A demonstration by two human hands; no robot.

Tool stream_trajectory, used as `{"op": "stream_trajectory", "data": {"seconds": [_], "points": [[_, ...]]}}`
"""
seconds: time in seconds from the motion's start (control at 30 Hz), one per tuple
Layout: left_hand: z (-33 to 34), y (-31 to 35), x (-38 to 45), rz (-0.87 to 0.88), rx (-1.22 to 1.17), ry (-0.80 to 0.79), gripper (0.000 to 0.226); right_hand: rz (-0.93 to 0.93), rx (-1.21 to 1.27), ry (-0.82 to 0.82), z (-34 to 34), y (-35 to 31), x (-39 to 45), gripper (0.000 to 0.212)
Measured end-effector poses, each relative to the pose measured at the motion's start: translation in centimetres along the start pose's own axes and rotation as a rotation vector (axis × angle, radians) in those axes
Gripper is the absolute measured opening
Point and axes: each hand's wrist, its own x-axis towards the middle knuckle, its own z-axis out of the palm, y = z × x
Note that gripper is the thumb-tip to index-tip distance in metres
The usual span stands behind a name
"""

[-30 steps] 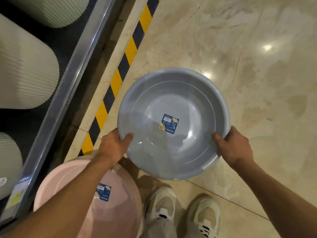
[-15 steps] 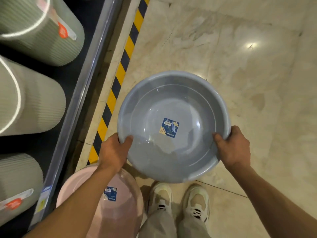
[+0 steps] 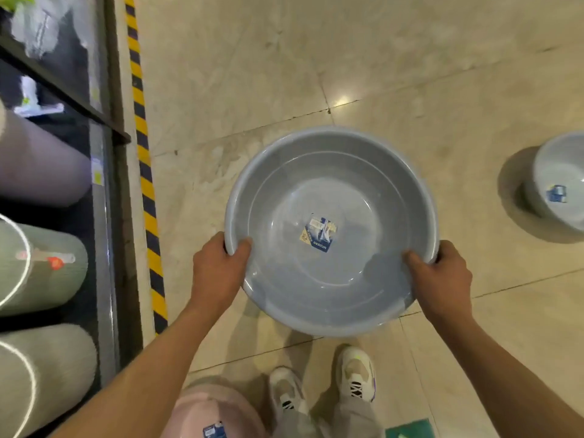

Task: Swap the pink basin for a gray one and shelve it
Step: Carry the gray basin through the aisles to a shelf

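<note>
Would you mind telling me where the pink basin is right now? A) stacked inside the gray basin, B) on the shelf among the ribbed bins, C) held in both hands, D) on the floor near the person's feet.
D: the pink basin sits low by the white shoes, while both hands hold the gray basin.

**Cut off, covered, blurred**

The pink basin (image 3: 218, 412) at 6 o'clock is cropped by the bottom edge and partly covered by the left forearm. A second gray basin (image 3: 559, 181) at 3 o'clock runs off the right edge. Shelf goods (image 3: 41, 30) at 10 o'clock are smeared beyond telling. The sticker (image 3: 319, 232) print is mostly illegible.
</note>
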Motion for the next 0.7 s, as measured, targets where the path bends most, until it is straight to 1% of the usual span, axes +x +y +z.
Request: {"op": "stream_trajectory", "data": {"seconds": [0.07, 0.27, 0.43, 0.53, 0.7], "points": [[1.6, 4.0, -0.7, 0.073, 0.015, -0.05, 0.031, 0.022, 0.028, 0.074, -4.1, 0.3, 0.5, 0.017], [8.4, 14.4, -4.2, 0.206, 0.036, -0.232, 0.03, 0.094, 0.092, 0.245, -16.3, 3.1, 1.8, 0.015], [15.1, 22.2, -7.8, 0.319, 0.097, -0.323, 0.028, 0.192, 0.163, 0.37, -25.0, 6.7, 2.3, 0.014], [19.1, 26.2, -10.0, 0.356, 0.133, -0.373, 0.027, 0.25, 0.188, 0.426, -29.2, 8.9, 2.5, 0.018], [24.9, 32.6, -12.9, 0.42, 0.175, -0.444, 0.024, 0.33, 0.217, 0.458, -35.8, 11.5, 4.3, 0.012]]}}
